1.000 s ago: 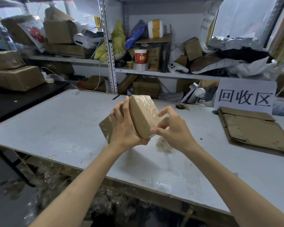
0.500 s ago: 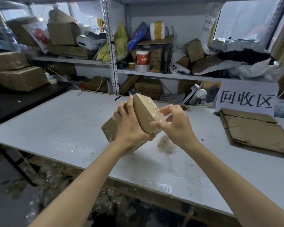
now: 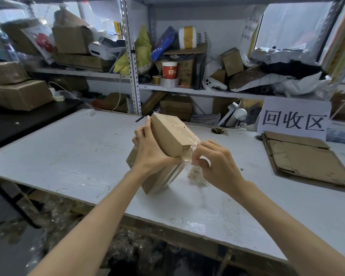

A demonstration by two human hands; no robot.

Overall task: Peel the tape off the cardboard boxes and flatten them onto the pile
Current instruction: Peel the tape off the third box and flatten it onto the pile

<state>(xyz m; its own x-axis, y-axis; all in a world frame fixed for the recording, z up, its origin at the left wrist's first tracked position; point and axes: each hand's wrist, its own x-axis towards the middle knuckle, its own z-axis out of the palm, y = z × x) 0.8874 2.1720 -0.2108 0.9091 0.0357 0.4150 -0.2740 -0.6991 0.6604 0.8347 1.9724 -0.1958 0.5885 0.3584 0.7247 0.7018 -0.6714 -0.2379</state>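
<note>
A small brown cardboard box (image 3: 170,134) wrapped in clear tape is held tilted above the white table (image 3: 68,152). My left hand (image 3: 150,151) grips its left side, thumb under the near edge. My right hand (image 3: 213,163) pinches a strip of clear tape (image 3: 189,152) at the box's near right corner, lifted off the cardboard. The box's lower part (image 3: 159,180) reaches down to the table. A pile of flattened cardboard (image 3: 305,160) lies at the right of the table.
A crumpled wad of peeled tape (image 3: 195,173) lies on the table below my right hand. A white sign with characters (image 3: 294,118) stands behind the pile. Cluttered shelves (image 3: 177,84) line the back. Boxes (image 3: 18,94) sit on a black surface at left. Tape scraps (image 3: 127,246) litter the floor.
My right hand has slid down from the box's right face to its near corner and now pinches a loosened strip of tape. The box has tipped slightly and sits lower.
</note>
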